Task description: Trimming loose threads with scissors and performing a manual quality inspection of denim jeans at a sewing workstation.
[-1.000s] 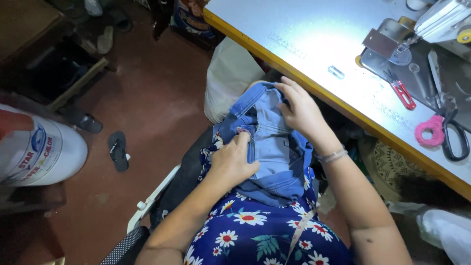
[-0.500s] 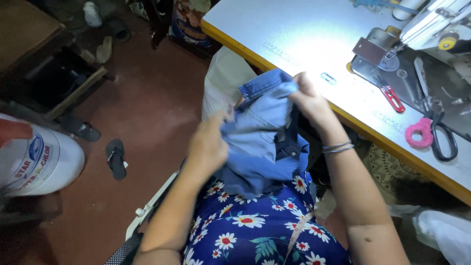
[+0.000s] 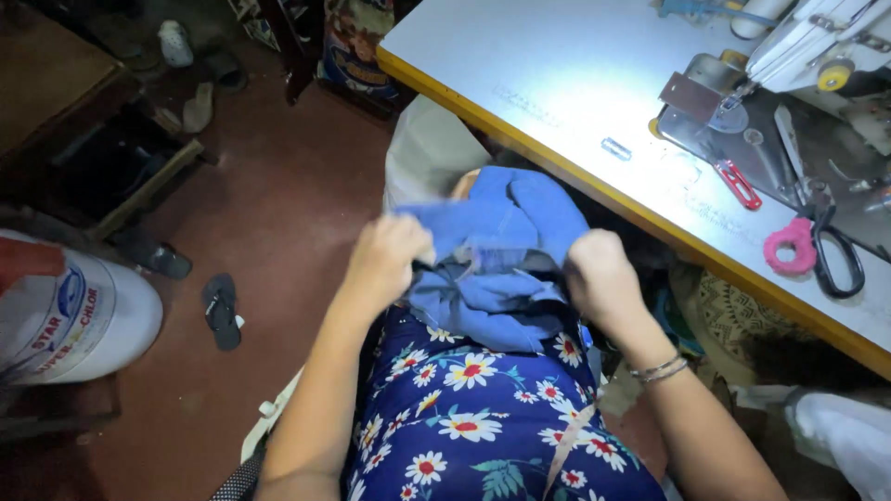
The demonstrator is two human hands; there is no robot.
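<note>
A bundle of blue denim cloth [image 3: 497, 250] lies in my lap, over a dark blue dress with white flowers [image 3: 464, 417]. My left hand [image 3: 385, 260] grips the cloth's left edge with closed fingers. On the right edge, my right hand [image 3: 603, 278] is closed on the cloth too, a thin bangle at its wrist. Both hands hold the cloth spread between them, just below the table's yellow front edge [image 3: 557, 167].
A white sewing table [image 3: 557, 65] carries a sewing machine [image 3: 807, 46], pink-handled scissors [image 3: 817, 246] and a small red clip [image 3: 738, 184]. A white sack [image 3: 74, 315] stands at the left. Sandals [image 3: 221, 308] lie on the red floor. A pale bag [image 3: 427, 148] hangs behind the cloth.
The hands have moved apart and lifted the denim, turning and spreading it. The left hand shifted from the cloth's middle to its left edge.
</note>
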